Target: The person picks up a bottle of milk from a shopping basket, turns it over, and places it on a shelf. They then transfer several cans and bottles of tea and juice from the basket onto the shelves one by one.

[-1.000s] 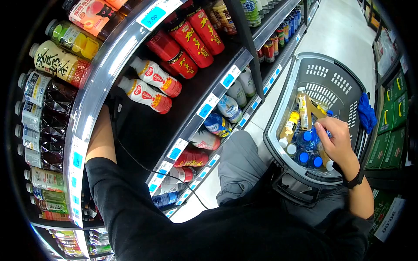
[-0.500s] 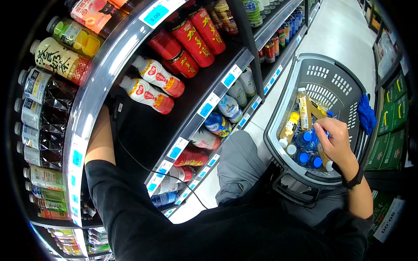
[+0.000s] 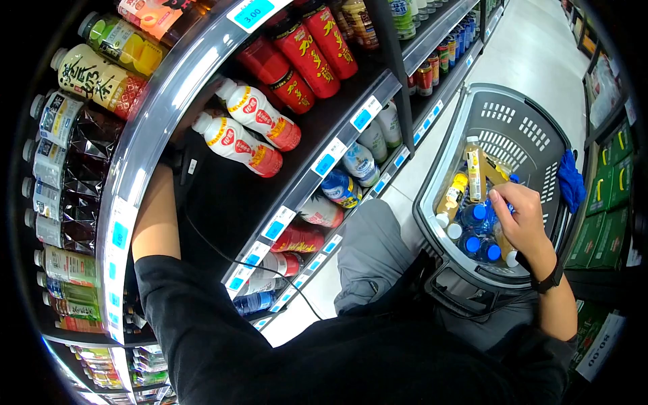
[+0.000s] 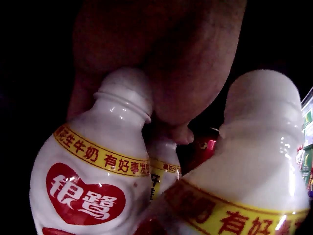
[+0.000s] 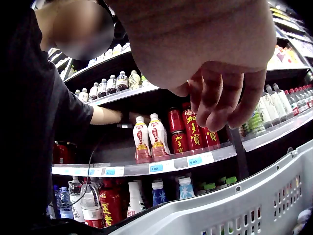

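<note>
Left wrist: your left hand [image 4: 190, 63] crowds the white bottles [image 4: 88, 191], grip unclear; brushing could topple one. Your right hand [image 5: 205, 44] hangs loose, empty.

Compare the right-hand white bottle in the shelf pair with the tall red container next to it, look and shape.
Colour: the white bottle has a red heart label and a reddish lower part; the red container is red with large yellow characters.
Shape: the white bottle narrows to a neck; the red container is nearly straight-sided.
Top: the white bottle's is white, the red container's dark.
Shared: both stand upright on the same shelf.
</note>
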A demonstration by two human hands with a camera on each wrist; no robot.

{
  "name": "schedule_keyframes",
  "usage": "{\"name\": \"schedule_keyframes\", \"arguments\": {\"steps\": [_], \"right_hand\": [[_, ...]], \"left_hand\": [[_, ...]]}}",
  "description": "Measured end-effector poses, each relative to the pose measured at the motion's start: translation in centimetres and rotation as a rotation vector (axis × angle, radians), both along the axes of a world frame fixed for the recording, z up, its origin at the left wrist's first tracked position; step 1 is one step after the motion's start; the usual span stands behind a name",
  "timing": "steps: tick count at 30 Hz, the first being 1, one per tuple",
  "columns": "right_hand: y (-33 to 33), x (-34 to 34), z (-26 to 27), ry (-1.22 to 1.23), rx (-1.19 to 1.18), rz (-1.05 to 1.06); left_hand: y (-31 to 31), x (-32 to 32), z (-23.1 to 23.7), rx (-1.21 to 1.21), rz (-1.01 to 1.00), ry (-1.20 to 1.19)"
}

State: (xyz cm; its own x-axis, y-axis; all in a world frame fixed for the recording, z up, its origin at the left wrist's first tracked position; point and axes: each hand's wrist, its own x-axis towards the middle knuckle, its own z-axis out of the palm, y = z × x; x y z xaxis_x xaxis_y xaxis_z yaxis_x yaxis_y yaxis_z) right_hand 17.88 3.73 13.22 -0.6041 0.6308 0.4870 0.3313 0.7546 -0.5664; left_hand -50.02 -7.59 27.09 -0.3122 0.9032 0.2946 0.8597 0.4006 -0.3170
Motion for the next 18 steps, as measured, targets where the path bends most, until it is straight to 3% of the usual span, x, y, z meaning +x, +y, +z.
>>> {"name": "schedule_keyframes", "arguments": {"steps": [13, 18], "right_hand": [[0.3, 0.7, 0.1, -0.014, -0.024, -0.003], [0.6, 0.7, -0.5, 0.002, -0.031, 0.001]], "left_hand": [[-2.6, 1.3, -0.6, 0.068, -0.066, -0.058], [-6.0, 12.2, -6.2, 1.137, -0.109, -1.037]]}}
